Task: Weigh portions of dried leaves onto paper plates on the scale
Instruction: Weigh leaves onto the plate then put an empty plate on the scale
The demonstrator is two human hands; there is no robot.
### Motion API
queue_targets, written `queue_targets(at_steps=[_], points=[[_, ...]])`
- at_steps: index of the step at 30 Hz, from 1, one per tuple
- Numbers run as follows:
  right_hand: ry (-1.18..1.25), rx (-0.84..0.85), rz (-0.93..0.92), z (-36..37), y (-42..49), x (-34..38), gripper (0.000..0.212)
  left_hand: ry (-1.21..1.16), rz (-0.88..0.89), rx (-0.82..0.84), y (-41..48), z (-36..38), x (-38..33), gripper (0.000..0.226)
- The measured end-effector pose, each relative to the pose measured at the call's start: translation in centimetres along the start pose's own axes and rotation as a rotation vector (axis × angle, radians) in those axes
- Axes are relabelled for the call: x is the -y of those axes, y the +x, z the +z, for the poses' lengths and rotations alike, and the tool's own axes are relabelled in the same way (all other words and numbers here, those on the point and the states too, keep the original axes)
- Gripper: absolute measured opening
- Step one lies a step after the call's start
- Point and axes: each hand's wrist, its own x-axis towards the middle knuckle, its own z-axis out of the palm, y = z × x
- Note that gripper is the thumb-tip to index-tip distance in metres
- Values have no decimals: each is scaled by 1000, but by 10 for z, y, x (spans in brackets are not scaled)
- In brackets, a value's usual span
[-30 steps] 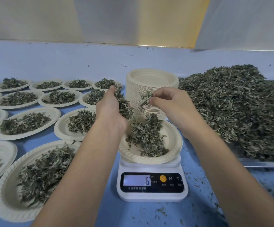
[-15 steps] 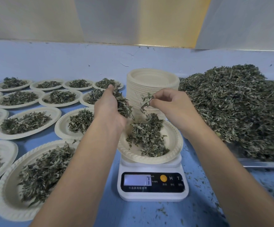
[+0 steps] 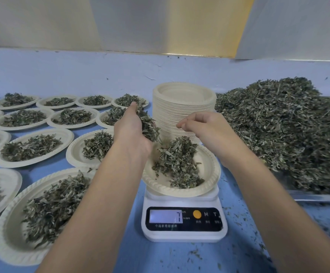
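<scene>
The left hand (image 3: 132, 134) curls its fingers round a loose handful of dried grey-green leaves (image 3: 147, 125). The bunch lies long along the palm, pointing away from the person. The right hand (image 3: 203, 127) has its fingertips drawn together, with no leaf visible between them.

Both hands hover over the far side of a round beige paper plate (image 3: 212, 174) that sits on a white digital kitchen scale (image 3: 183, 223) reading 7. The plate's leaf mound (image 3: 178, 162) lies just below and between the hands, so the handful likely needs only to drop down and rightward.

Behind the scale stands a stack of empty paper plates (image 3: 183, 107). To its right is a large loose leaf heap (image 3: 288, 131), and to its left are filled plates (image 3: 32, 146).
</scene>
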Motion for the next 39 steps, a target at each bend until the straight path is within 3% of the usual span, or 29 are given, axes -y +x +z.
queue_targets(at_steps=[3,5,12,17,22,27,32,35,39], points=[[39,-42,-7,4,-1,1,14,-50,-4,39,-3,0,0,19],[153,-94,-5,9,-2,5,15,-108,-8,88,-9,2,-3,19],[926,-35,156,18,-7,28,23,-190,-141,328,-29,39,2,34],[1309,-123,354,-9,-7,31,50,-81,-137,272,-39,85,34,26],[1338,-325,433,-47,-8,8,36,126,-73,241,-45,112,83,24],[1308,-502,502,-76,-9,-27,41,141,-205,297,-39,129,136,20],[1262,-664,601,-96,-7,-54,39,347,-250,340,-43,135,165,44],[1258,-747,637,-103,-8,-66,42,528,-243,450,-50,135,173,64],[1263,-823,613,-107,-10,-75,28,505,-243,549,-48,134,185,71]])
